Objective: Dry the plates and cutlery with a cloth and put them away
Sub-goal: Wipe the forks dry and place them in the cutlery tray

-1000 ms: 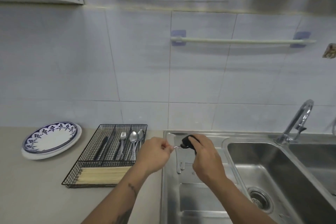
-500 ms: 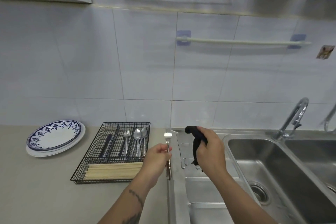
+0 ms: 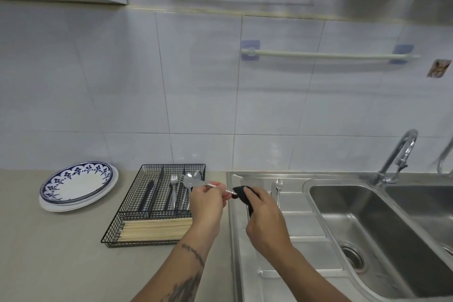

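The fork [image 3: 190,181] was held level at lower centre, over the tray's [image 3: 127,208] right edge, the left hand [image 3: 208,200] pinching its handle while the right hand [image 3: 266,213] gripped the cloth [image 3: 242,193] round the handle's end. Drying was judged in hand; next, the fork needs lowering into the tray. Counted: one more fork [image 3: 277,187] on the drainboard, two stacked plates [image 3: 78,185] at lower left.

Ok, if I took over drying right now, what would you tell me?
Left hand pinches a fork, prongs over the wire tray. Right hand grips the black cloth round the fork's handle end.
Done: two plates stacked on the counter; cutlery and chopsticks lie in the tray.
Left: finish this fork and put it in the tray, then dry the fork on the drainboard.
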`<state>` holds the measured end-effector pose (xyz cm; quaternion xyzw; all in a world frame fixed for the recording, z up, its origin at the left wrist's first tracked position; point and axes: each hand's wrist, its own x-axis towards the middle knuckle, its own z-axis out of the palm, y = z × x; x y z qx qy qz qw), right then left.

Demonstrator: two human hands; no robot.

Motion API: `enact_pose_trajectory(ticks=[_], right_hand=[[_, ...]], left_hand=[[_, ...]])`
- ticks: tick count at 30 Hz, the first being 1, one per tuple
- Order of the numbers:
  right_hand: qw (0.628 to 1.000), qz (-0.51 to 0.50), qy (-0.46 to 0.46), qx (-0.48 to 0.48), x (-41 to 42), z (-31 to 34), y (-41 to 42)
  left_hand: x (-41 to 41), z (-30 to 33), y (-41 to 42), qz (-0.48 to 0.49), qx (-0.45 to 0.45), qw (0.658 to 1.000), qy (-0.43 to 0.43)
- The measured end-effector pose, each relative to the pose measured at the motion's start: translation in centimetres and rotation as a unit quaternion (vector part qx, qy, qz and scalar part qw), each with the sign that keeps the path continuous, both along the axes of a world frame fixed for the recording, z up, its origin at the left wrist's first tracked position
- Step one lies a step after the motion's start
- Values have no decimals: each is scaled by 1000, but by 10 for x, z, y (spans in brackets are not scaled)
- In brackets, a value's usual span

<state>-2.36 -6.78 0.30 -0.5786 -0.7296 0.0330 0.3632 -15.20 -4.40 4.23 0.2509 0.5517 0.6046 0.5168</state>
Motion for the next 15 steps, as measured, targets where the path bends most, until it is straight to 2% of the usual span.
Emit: enact_pose_trajectory(ticks=[4,7,12,15], right_hand=[[999,18,-29,26,-2,1,3],[1000,-9,16,-8,13,-2,6],[995,-27,99,-13,30,12,12],[995,-21,99,-4,28,18,15]], left_hand=[[2,0,2,-13,16,1000,4],[1,0,3,-17,37,999,16],[-2,-6,8,-55,39,991,118],[4,-11,11,-69,19,986,153]])
